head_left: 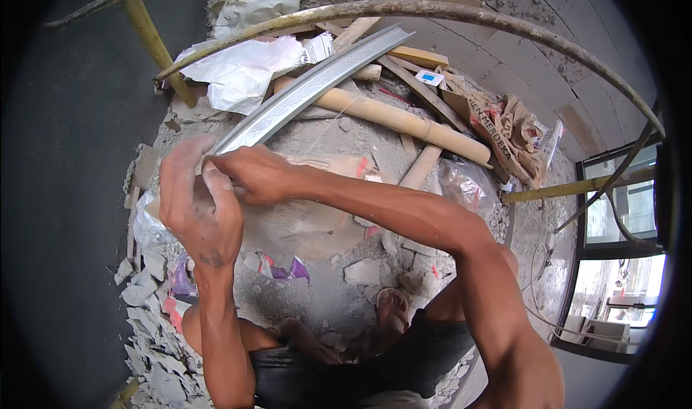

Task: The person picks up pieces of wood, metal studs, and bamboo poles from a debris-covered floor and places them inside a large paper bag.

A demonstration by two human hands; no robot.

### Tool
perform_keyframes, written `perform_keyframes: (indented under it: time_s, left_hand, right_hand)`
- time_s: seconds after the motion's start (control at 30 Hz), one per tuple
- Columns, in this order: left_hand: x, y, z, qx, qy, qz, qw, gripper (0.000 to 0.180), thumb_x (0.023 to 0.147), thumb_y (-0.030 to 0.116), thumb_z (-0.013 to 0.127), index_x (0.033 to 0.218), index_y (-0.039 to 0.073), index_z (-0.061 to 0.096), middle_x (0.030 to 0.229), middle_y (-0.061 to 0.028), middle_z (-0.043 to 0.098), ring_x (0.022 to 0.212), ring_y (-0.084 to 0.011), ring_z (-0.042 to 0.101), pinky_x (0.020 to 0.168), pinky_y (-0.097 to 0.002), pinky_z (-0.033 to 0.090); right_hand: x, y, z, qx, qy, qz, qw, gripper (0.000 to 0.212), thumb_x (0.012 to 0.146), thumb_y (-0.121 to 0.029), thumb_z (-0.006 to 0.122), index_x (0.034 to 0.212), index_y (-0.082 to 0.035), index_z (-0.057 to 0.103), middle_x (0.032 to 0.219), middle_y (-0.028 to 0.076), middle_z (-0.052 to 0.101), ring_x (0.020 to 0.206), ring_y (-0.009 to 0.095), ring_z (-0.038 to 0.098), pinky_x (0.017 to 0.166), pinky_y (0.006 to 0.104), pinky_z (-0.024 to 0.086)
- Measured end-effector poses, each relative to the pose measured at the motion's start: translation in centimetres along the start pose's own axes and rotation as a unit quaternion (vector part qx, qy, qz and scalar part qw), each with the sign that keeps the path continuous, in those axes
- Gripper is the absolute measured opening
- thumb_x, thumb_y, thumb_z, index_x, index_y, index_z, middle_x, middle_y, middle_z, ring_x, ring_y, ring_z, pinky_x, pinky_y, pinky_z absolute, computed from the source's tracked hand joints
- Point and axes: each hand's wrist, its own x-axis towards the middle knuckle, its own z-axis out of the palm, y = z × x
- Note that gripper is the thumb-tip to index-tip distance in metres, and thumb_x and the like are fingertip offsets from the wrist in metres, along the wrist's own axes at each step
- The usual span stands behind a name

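Note:
A long silver metal channel (306, 85) slants from the upper middle down to my hands, its near end hidden behind the fingers. My left hand (200, 193) is closed at that near end, fingers curled over and thumb bent inward, with grey dust on the skin. Against the left thumb, my right hand (254, 175) is closed too, its fingertips bent in beside the channel's end. Whatever lies between those right fingertips is hidden. Below the channel, a thick tan cardboard tube (404, 121) lies across the rubble.
A bamboo rail (389, 7) arcs across the far side, joined to a yellow post (144, 38) at the left. Crumpled white sacks (241, 70), a torn brown paper bag (504, 124) and wood scraps litter the ground. Broken plaster pieces (162, 337) line the dark wall (65, 214).

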Motion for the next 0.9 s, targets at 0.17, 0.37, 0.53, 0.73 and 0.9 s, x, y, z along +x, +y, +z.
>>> perform_keyframes:
  time_s: [0.17, 0.37, 0.53, 0.73, 0.9]
  left_hand:
    - [-1.0, -0.6, -2.6, 0.081, 0.094, 0.065, 0.99, 0.042, 0.072, -0.011, 0.05, 0.109, -0.004, 0.068, 0.114, -0.0173, 0.067, 0.112, -0.0336, 0.062, 0.099, -0.0417, 0.048]
    - [-0.4, -0.5, -6.7, 0.085, 0.168, 0.086, 0.978, 0.042, 0.073, -0.007, 0.05, 0.111, -0.005, 0.067, 0.116, -0.0178, 0.064, 0.11, -0.0321, 0.062, 0.098, -0.0419, 0.049]
    - [-0.5, -2.3, -7.7, 0.068, 0.169, 0.04, 0.982, 0.041, 0.073, -0.006, 0.051, 0.111, -0.005, 0.067, 0.113, -0.0181, 0.065, 0.107, -0.0318, 0.062, 0.097, -0.0408, 0.049]
    - [-0.5, -4.6, -9.1, 0.028, 0.215, -0.017, 0.976, 0.035, 0.072, -0.007, 0.052, 0.103, -0.002, 0.069, 0.104, -0.0164, 0.066, 0.101, -0.0311, 0.064, 0.093, -0.0406, 0.049]
    - [-0.3, -2.6, -8.1, -0.02, 0.193, -0.084, 0.977, 0.035, 0.079, -0.011, 0.049, 0.107, -0.004, 0.068, 0.113, -0.0112, 0.065, 0.108, -0.0209, 0.064, 0.097, -0.0337, 0.051]
  right_hand:
    - [12.7, -3.4, 3.3, 0.085, 0.099, -0.016, 0.991, 0.039, 0.074, -0.016, 0.074, 0.106, -0.001, 0.057, 0.092, 0.028, 0.067, 0.096, 0.049, 0.064, 0.079, 0.0518, 0.052]
    - [22.6, -7.0, 12.6, 0.321, 0.262, 0.204, 0.887, 0.063, 0.08, -0.039, 0.074, 0.12, 0.005, 0.055, 0.126, 0.034, 0.058, 0.122, 0.05, 0.054, 0.101, 0.0508, 0.046]
    - [17.7, 0.8, 18.6, 0.146, -0.123, 0.237, 0.953, 0.09, 0.086, -0.057, 0.066, 0.139, 0.012, 0.044, 0.145, 0.036, 0.044, 0.138, 0.054, 0.039, 0.113, 0.0539, 0.036]
    - [5.5, 8.7, 5.2, -0.35, -0.114, 0.174, 0.913, 0.113, 0.07, -0.064, 0.082, 0.158, -0.016, 0.029, 0.165, 0.023, 0.019, 0.152, 0.046, 0.016, 0.114, 0.0764, 0.016]
    - [1.0, 13.8, -0.7, -0.437, -0.203, 0.209, 0.851, 0.102, 0.062, -0.034, 0.093, 0.149, -0.019, 0.041, 0.148, 0.008, 0.046, 0.142, 0.036, 0.039, 0.115, 0.076, 0.018]
